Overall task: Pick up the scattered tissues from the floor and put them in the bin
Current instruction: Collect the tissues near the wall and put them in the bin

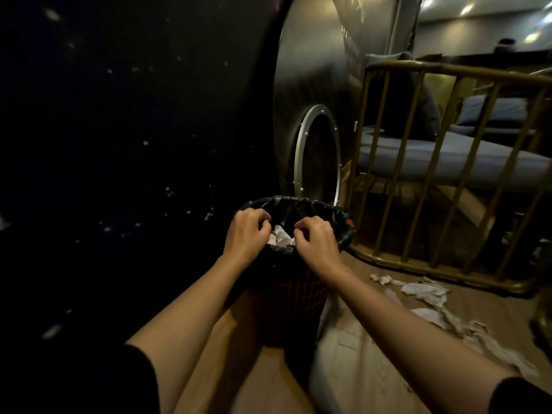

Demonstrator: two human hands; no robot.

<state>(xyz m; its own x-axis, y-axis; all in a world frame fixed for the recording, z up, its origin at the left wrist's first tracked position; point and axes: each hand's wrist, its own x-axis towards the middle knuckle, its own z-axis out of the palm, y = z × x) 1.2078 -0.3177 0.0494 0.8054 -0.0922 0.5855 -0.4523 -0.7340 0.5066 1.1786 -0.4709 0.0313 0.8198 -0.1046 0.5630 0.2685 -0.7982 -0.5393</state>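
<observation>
hands meet over the mouth of the dark mesh waste bin (286, 297), which stands on the wooden floor (227, 354) and has a black plastic liner bag (313, 209) folded over its rim. your left hand (246, 231) is at the near-left side of the rim and your right hand (318, 240) at the near-right side; the fingers of both are curled together. whether they pinch the liner or just let go of paper, you cannot tell from this view. between the two hands, white crumpled tissues (280, 236) lie already inside the bin.

so the step in hand seems to be the dropping of one load, or the tidying of the bag. the task is far from finished, i judge: many white torn tissues on the floor (424, 289) remain scattered to your right, near the foot of the brown rattan bench frame (448, 174). the next move calls for opening the fingers, drawing the hands back from the bin, and reaching right and down to gather those pieces. they look thin and torn, so pinch several together.
</observation>
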